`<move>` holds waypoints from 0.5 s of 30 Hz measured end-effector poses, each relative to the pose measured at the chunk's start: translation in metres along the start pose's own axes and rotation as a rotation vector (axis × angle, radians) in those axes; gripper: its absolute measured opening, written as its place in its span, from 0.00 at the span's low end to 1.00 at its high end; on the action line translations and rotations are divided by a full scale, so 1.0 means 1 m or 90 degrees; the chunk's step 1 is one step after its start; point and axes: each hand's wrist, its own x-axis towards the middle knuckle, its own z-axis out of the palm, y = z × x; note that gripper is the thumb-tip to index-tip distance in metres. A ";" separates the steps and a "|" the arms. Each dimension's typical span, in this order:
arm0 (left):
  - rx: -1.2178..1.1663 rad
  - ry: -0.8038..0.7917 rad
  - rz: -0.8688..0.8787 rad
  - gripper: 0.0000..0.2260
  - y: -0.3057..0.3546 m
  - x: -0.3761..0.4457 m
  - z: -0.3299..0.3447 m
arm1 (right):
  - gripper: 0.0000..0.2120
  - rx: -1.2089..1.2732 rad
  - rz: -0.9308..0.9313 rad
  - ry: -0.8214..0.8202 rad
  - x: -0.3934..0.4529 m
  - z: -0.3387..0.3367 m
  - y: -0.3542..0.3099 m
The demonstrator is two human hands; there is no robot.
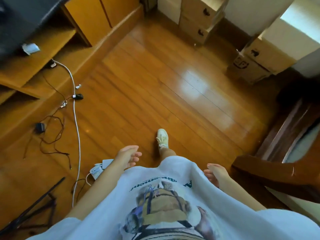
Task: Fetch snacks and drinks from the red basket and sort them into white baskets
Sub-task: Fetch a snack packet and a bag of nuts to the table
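No red basket, white baskets, snacks or drinks show in the head view. My left hand (127, 156) hangs in front of my white shirt, fingers relaxed, holding nothing. My right hand (215, 173) hangs at the shirt's right side with loosely curled fingers, also holding nothing. One foot in a white sneaker (162, 137) is stepped forward on the wooden floor (155, 94).
Cables and a white cord (76, 118) trail over the floor at left, with a power strip (97, 170) near my left hand. A wooden cabinet (34, 66) stands at left, cardboard boxes (251, 66) at the back right, dark wooden furniture (270, 172) at right, a black stand (34, 205) at lower left.
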 end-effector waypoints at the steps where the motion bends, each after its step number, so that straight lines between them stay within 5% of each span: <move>1: -0.022 0.026 -0.013 0.10 0.013 0.005 -0.004 | 0.06 -0.008 -0.003 -0.010 0.001 0.006 -0.027; 15: -0.285 0.197 -0.167 0.16 0.107 0.059 -0.083 | 0.08 -0.289 -0.314 -0.222 -0.038 0.150 -0.353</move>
